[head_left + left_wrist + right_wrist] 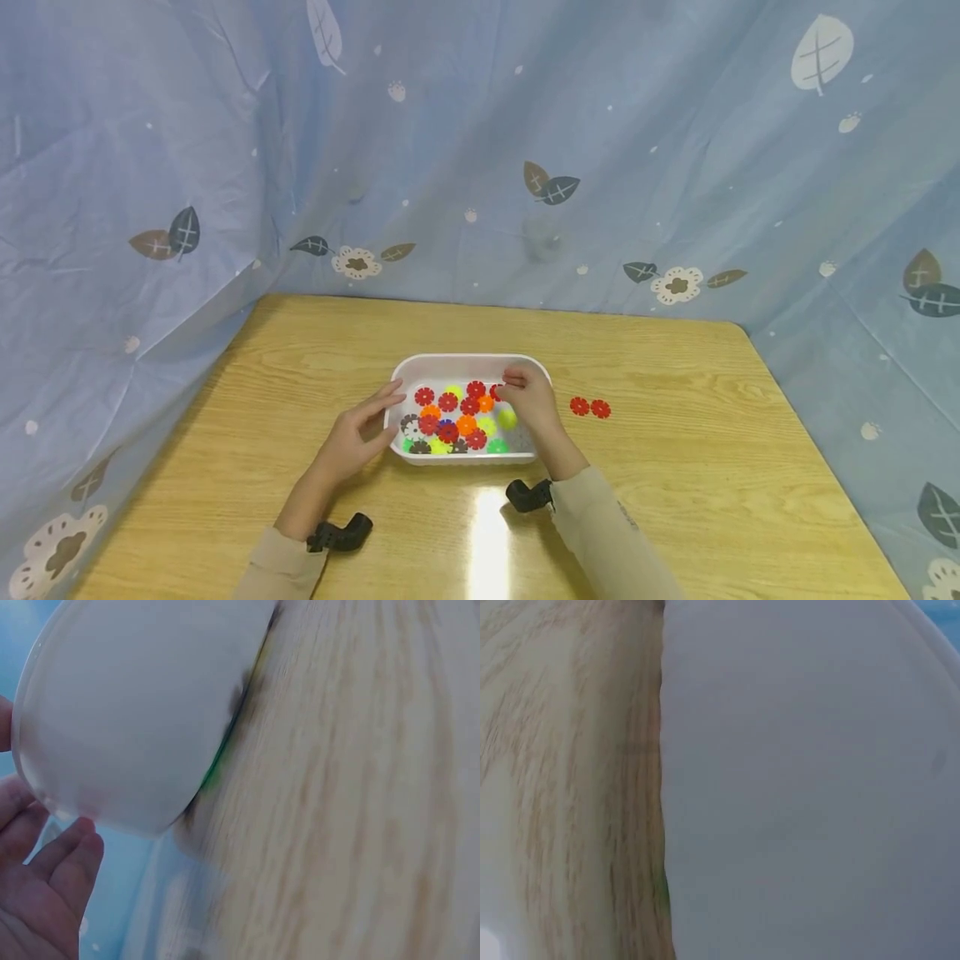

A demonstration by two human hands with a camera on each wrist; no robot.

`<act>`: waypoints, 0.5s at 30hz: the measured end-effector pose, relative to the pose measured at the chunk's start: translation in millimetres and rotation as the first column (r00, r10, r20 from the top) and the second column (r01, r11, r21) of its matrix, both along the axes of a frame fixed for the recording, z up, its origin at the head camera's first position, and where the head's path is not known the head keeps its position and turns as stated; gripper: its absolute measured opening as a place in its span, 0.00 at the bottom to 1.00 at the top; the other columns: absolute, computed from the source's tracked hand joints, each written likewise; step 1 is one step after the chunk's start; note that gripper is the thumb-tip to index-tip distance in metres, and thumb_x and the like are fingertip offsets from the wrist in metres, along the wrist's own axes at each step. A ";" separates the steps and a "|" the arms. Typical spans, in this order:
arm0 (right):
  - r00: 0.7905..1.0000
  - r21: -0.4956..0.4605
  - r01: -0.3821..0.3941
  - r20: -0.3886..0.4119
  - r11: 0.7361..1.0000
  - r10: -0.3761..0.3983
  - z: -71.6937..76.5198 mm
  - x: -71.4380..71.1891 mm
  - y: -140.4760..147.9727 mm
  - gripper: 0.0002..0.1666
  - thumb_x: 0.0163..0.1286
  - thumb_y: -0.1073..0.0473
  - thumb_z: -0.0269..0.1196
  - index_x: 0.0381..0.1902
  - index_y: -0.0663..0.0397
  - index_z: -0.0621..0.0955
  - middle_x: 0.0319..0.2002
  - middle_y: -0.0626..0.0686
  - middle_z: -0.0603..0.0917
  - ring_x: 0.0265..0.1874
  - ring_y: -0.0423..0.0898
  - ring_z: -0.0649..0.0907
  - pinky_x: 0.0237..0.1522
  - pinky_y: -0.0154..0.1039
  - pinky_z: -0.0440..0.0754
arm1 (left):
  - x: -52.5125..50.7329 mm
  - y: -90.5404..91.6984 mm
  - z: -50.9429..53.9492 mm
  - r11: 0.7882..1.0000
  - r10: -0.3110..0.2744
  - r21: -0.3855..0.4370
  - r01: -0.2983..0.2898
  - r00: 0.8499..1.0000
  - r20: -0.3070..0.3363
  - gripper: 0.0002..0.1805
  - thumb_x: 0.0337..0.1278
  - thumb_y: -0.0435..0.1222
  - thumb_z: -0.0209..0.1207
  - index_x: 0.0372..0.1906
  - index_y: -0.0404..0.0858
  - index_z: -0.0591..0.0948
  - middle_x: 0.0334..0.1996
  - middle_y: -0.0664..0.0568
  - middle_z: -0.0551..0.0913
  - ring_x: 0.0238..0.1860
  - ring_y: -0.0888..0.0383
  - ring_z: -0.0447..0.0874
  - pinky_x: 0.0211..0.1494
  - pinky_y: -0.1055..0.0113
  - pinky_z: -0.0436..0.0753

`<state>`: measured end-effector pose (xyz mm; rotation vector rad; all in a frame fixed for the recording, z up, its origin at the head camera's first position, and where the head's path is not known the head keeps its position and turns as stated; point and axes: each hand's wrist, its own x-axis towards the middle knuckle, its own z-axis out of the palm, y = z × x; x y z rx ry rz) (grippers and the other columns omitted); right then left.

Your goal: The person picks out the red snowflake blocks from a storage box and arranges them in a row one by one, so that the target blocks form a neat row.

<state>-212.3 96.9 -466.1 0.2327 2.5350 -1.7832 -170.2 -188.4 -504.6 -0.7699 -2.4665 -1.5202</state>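
Note:
A white tray holds several notched plastic discs in red, orange, yellow, green and other colours. My left hand rests against its left end, fingers nearly straight and touching the rim; the left wrist view shows these fingers beside the tray wall. Over the tray's right part, my right hand pinches a red disc between thumb and fingertips, which partly hide it. Only the tray wall and wood show in the right wrist view, not the hand.
Two red discs lie side by side on the wooden table, right of the tray. A blue patterned curtain hangs behind the table and along both sides. Each wrist carries a black device. Light glares on the tabletop in front of the tray.

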 end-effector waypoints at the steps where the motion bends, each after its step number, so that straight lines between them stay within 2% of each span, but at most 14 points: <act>1: 1.000 0.013 0.002 0.013 1.000 -0.002 0.2 -1.0 -0.5 0.21 0.59 0.68 0.62 0.52 0.70 0.76 0.49 0.65 0.81 0.49 0.57 0.81 0.53 0.47 0.82 | -0.1 0.2 0.5 1.000 0.004 -0.001 -0.004 1.000 0.001 0.22 0.56 0.27 0.61 0.57 0.31 0.76 0.69 0.43 0.66 0.70 0.44 0.61 0.65 0.80 0.64; 6: 0.998 0.085 0.009 0.067 0.996 -0.014 1.2 -6.7 -1.2 0.22 0.60 0.67 0.64 0.53 0.69 0.76 0.50 0.64 0.80 0.50 0.57 0.80 0.55 0.47 0.81 | 0.3 3.8 6.3 1.000 0.014 -0.018 -0.013 1.000 0.008 0.21 0.55 0.25 0.60 0.56 0.30 0.76 0.68 0.40 0.65 0.68 0.39 0.61 0.64 0.82 0.63; 13: 0.994 0.186 0.005 0.107 0.982 -0.026 1.1 -10.5 -4.7 0.21 0.57 0.66 0.67 0.49 0.67 0.77 0.47 0.61 0.81 0.46 0.54 0.81 0.51 0.45 0.82 | 13.2 9.4 33.6 1.000 0.007 -0.023 -0.007 1.000 0.025 0.20 0.53 0.23 0.60 0.53 0.27 0.77 0.66 0.32 0.66 0.66 0.34 0.63 0.63 0.79 0.66; 15: 0.994 0.216 0.006 0.104 0.976 -0.029 0.2 -11.5 -5.4 0.20 0.56 0.66 0.67 0.47 0.66 0.78 0.44 0.60 0.82 0.42 0.52 0.81 0.48 0.44 0.83 | 15.2 9.2 37.5 1.000 0.009 -0.028 -0.008 0.999 0.033 0.20 0.53 0.23 0.60 0.53 0.28 0.77 0.66 0.32 0.66 0.66 0.34 0.63 0.63 0.79 0.66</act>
